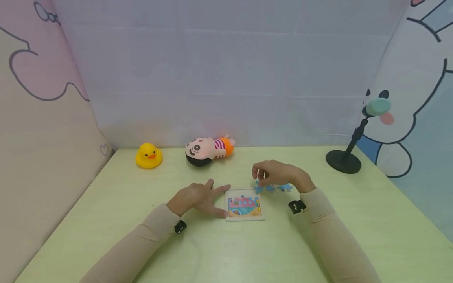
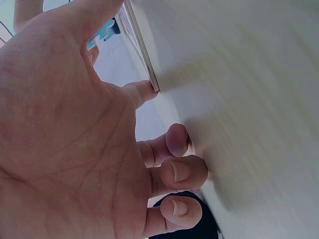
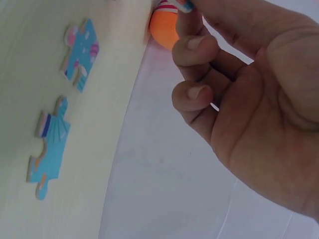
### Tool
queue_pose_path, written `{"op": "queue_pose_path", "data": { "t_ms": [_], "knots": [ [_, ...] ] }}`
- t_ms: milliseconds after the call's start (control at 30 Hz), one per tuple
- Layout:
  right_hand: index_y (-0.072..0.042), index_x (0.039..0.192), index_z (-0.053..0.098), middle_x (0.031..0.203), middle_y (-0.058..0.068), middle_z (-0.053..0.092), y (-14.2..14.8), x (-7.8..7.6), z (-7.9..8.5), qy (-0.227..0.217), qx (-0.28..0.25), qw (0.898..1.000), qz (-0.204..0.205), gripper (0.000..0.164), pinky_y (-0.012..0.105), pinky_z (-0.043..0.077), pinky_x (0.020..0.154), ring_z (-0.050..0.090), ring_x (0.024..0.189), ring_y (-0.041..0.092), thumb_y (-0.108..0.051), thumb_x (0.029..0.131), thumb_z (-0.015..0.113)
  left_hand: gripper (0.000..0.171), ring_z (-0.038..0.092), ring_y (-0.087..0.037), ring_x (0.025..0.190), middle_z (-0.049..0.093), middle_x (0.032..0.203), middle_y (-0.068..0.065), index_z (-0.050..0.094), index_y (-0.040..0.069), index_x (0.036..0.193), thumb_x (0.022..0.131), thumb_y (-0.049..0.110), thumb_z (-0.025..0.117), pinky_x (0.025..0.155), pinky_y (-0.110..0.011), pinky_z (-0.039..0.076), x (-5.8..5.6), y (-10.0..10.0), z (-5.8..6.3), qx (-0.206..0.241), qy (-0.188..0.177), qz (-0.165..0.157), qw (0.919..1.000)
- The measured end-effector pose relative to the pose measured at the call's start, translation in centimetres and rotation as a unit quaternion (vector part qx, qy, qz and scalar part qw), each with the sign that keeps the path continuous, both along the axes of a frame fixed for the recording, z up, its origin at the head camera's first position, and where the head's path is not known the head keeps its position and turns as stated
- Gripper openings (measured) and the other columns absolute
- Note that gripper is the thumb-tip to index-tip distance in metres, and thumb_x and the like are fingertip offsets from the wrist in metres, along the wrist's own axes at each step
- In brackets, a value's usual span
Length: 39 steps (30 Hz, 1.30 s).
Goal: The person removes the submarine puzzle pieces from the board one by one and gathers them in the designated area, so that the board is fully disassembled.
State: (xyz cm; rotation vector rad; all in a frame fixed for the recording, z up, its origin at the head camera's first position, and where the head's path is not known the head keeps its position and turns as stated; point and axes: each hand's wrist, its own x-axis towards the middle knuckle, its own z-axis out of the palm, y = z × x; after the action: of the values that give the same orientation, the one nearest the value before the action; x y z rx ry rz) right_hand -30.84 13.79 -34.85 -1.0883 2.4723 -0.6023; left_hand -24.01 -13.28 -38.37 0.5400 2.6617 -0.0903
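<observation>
The left hand [image 1: 196, 197], spread wide, touched one pale rectangular puzzle tray [image 1: 245, 219] on the smooth pale-green table [image 1: 212, 255]. The right hand [image 1: 277, 173] pinched one blue jigsaw piece [image 3: 183, 5] near two flat, knobbed blue pieces [image 3: 52, 152].

Head view above, facing down — wrist views close, right sharing puzzle pieces [image 3: 56, 144].

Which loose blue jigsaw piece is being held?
The head view's leftmost loose blue jigsaw piece, pinched by the right hand; the other two lie flat on the pale green table.
</observation>
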Motion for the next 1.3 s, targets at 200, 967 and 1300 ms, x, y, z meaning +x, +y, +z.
{"op": "queue_pose_path", "data": {
  "t_ms": [200,967,1300],
  "knots": [
    [-0.009,0.100,0.063,0.088,-0.001,0.062,2.1,-0.6,0.4,-0.004,-0.006,1.000,-0.011,0.007,0.033,0.047,0.072,0.058,0.079,0.015,-0.008,0.095,0.068,0.092,0.054,-0.026,0.079,0.041,0.140,-0.017,0.021,0.041,0.159,0.083,0.079,0.054,0.071,-0.038,0.047,0.1,0.0,-0.1,0.007,-0.003,-0.002,1.0000],
    [-0.001,0.104,0.067,0.084,0.008,0.065,8.1,-2.1,0.2,-0.060,-0.046,0.997,-0.034,0.010,0.032,0.042,0.067,0.054,0.075,0.031,-0.009,0.098,0.064,0.092,0.055,-0.026,0.079,0.040,0.138,-0.016,0.019,0.043,0.159,0.082,0.080,0.054,0.071,-0.038,0.046,-0.2,0.2,-0.3,0.004,-0.014,0.001,0.9999],
    [-0.004,0.105,0.066,0.087,0.003,0.062,9.8,-2.2,0.1,-0.117,0.021,0.991,-0.063,0.009,0.035,0.040,0.070,0.051,0.077,0.022,-0.008,0.099,0.061,0.093,0.055,-0.026,0.078,0.040,0.140,-0.018,0.019,0.042,0.159,0.082,0.081,0.053,0.072,-0.039,0.046,-0.3,0.0,-0.2,0.003,-0.010,-0.001,0.9999]
  ]
}}
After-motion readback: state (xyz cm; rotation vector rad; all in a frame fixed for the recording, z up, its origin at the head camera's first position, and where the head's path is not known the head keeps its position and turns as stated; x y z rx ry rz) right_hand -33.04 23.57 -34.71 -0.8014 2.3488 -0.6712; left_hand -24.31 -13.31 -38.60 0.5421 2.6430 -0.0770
